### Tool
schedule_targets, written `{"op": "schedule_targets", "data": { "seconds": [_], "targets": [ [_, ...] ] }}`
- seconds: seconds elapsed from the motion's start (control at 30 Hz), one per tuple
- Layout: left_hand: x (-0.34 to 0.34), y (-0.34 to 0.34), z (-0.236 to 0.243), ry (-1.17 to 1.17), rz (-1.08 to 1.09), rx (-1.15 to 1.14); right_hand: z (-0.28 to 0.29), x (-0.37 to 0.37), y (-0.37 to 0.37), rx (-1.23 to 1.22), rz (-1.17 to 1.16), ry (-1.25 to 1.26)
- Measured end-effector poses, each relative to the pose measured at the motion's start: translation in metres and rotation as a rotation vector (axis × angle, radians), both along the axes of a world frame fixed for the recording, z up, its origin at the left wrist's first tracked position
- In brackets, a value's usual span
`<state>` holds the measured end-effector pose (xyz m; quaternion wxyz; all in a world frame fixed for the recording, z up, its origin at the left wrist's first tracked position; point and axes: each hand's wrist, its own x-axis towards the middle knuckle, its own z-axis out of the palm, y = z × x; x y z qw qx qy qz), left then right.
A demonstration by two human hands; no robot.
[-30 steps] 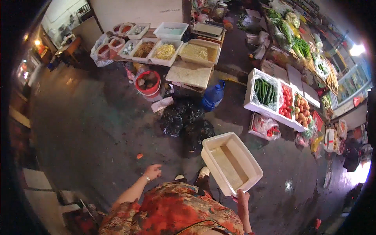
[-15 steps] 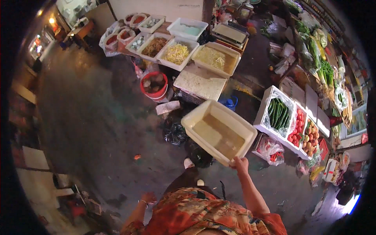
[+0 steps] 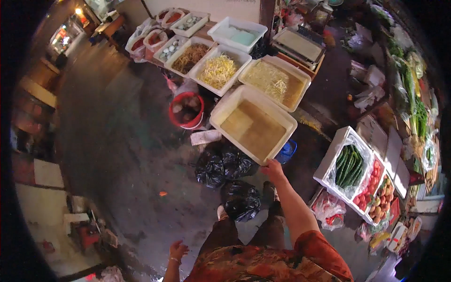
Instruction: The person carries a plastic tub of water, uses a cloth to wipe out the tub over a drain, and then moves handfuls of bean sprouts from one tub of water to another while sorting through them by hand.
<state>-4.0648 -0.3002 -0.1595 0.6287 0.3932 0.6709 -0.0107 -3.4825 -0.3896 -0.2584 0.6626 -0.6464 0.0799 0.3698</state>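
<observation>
My right hand point(image 3: 273, 170) grips the near corner of a cream plastic tub point(image 3: 270, 107), its arm stretched forward. Shallow, murky liquid covers the bottom of the tub. It is over the spot beside the stall's near tubs, close to a similar tub of pale sprouts point(image 3: 300, 87). Whether it rests on a support beneath cannot be seen. Low at my left side hangs my left hand point(image 3: 178, 250), holding nothing, with its fingers apart.
White tubs hold yellow sprouts point(image 3: 218, 71) and brown strands point(image 3: 189, 58). A red bucket point(image 3: 188, 123) of roundish dark items stands left of my tub. Black bags point(image 3: 240, 201) lie at my feet. Cucumbers point(image 3: 348, 165), tomatoes and brownish round produce fill foam boxes at right.
The cream tub has moved forward, from in front of my legs to above where the stall's pale board showed. My right arm reaches farther, and I have come closer to the stall.
</observation>
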Motion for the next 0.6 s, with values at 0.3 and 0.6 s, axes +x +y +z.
{"op": "schedule_targets", "data": {
  "seconds": [0.3, 0.6],
  "targets": [
    [0.011, -0.251, -0.006, 0.171, 0.172, -0.281, -0.042, 0.042, 0.039, 0.07, 0.023, 0.532],
    [0.232, -0.225, 0.093, 0.056, 0.186, -0.005, -0.024, 0.068, 0.039, 0.002, 0.324, 0.572]
  ]
}}
